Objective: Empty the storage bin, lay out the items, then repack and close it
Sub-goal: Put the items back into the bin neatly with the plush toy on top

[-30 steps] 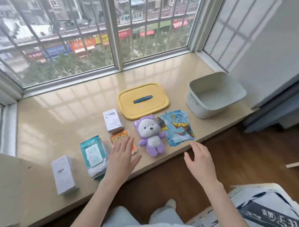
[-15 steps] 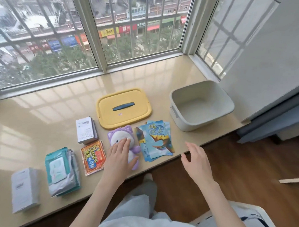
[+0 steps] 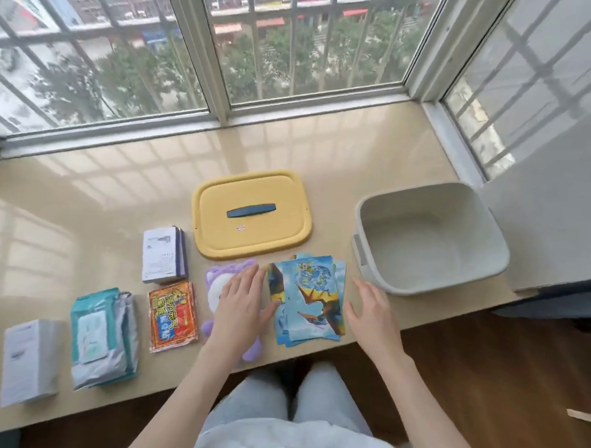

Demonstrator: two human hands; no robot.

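The grey storage bin point(image 3: 363, 260) stands empty on the sill at the right, its yellow lid point(image 3: 252, 242) with a blue handle lying flat to its left. In a row along the front lie a white box point(image 3: 31, 358), a teal wipes pack point(image 3: 104, 337), an orange sachet point(image 3: 171, 316), a purple plush toy point(image 3: 217, 281) and a stack of blue picture cards point(image 3: 309, 299). Behind the sachet sits a white and purple box point(image 3: 164, 255). My left hand point(image 3: 241, 306) lies flat over the plush, thumb at the cards' left edge. My right hand point(image 3: 373, 315) hovers open by the cards' right edge.
The beige window sill point(image 3: 119, 189) ends at a front edge above a brown wooden floor point(image 3: 483, 384). Barred windows point(image 3: 294, 54) close off the back and right. A white wall block point(image 3: 559, 201) stands right of the bin. My knees show below.
My left hand has shifted right, from the orange sachet to the plush toy beside the cards. My right hand has moved in to the cards' right edge. The view has tilted down.
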